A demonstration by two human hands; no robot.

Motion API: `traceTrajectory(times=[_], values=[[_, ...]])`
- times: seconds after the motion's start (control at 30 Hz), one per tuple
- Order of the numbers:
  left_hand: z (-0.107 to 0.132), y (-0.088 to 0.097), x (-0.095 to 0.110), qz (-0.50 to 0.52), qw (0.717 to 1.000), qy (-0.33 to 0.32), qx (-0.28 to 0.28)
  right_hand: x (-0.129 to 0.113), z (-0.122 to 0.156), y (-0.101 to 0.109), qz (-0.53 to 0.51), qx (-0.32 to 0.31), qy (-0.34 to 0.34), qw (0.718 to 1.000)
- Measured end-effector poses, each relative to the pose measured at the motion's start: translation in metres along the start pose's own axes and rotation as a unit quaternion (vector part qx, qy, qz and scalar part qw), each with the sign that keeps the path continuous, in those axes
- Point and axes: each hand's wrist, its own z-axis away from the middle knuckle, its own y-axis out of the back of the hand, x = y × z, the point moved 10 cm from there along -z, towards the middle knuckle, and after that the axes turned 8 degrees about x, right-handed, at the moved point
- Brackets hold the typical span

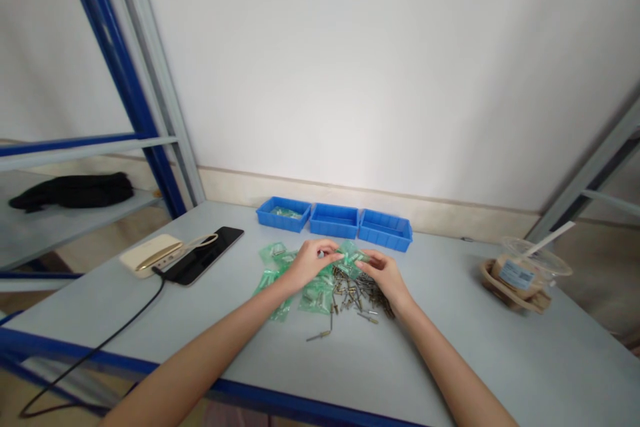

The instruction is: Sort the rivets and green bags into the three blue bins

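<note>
Both hands meet over the middle of the grey table [450, 360]. My left hand [311, 260] and my right hand [381, 273] each pinch an end of one small green plastic bag [351, 256], held just above the table. Under and left of the hands lie several more green bags [280, 265]. A loose pile of small metal rivets [356, 295] lies below the right hand, and one rivet [320, 335] lies apart nearer to me.
Three blue bins [334, 220] stand in a row by the wall; the left bin [283, 213] holds green bags. A dark phone [206, 255] and a cream power bank [150, 253] with a cable lie at left. A lidded cup with a straw [523, 273] sits at right.
</note>
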Motion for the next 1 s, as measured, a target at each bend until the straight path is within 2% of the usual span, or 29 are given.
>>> traceTrajectory(times=[0.1, 0.17, 0.23, 0.37, 0.43, 0.5, 0.6, 0.67, 0.73, 0.8, 0.87, 0.93, 1.0], values=[[0.0, 0.004, -0.001, 0.002, 1.0, 0.001, 0.031, 0.013, 0.003, -0.011, -0.048, -0.052, -0.068, 0.995], [0.001, 0.006, 0.003, -0.005, 0.999, -0.014, 0.039, 0.013, 0.003, -0.011, -0.041, -0.053, -0.063, 0.996], [0.002, 0.006, 0.014, -0.015, 0.997, -0.067, 0.035, 0.006, 0.001, -0.003, -0.023, -0.018, -0.023, 0.999], [0.014, 0.006, 0.046, -0.031, 0.973, -0.229, 0.021, -0.027, 0.004, 0.011, 0.041, 0.044, 0.112, 0.992], [0.017, 0.007, 0.052, -0.03, 0.967, -0.251, 0.019, -0.038, 0.007, 0.01, 0.057, 0.042, 0.14, 0.988], [0.013, 0.011, 0.046, -0.028, 0.976, -0.211, 0.032, -0.037, 0.007, 0.008, 0.059, 0.03, 0.114, 0.991], [0.001, 0.015, 0.021, -0.011, 0.995, -0.082, 0.051, -0.021, 0.005, 0.007, 0.08, 0.027, 0.04, 0.996], [-0.004, 0.012, 0.001, 0.025, 0.999, 0.003, 0.039, -0.009, 0.005, 0.003, 0.092, 0.011, 0.003, 0.996], [-0.006, 0.008, -0.013, 0.062, 0.996, 0.059, 0.017, 0.0, 0.005, -0.006, 0.088, -0.024, -0.014, 0.996], [-0.008, 0.01, -0.019, 0.075, 0.994, 0.08, 0.015, 0.004, 0.007, -0.013, 0.079, -0.051, -0.019, 0.995], [-0.012, 0.02, -0.018, 0.072, 0.994, 0.072, 0.034, 0.005, 0.007, -0.014, 0.074, -0.052, -0.017, 0.996], [-0.02, 0.042, -0.016, 0.066, 0.993, 0.053, 0.076, 0.004, 0.007, -0.012, 0.074, -0.046, -0.011, 0.996], [-0.033, 0.072, -0.02, 0.062, 0.989, 0.04, 0.13, 0.003, 0.006, -0.012, 0.075, -0.045, -0.004, 0.996]])
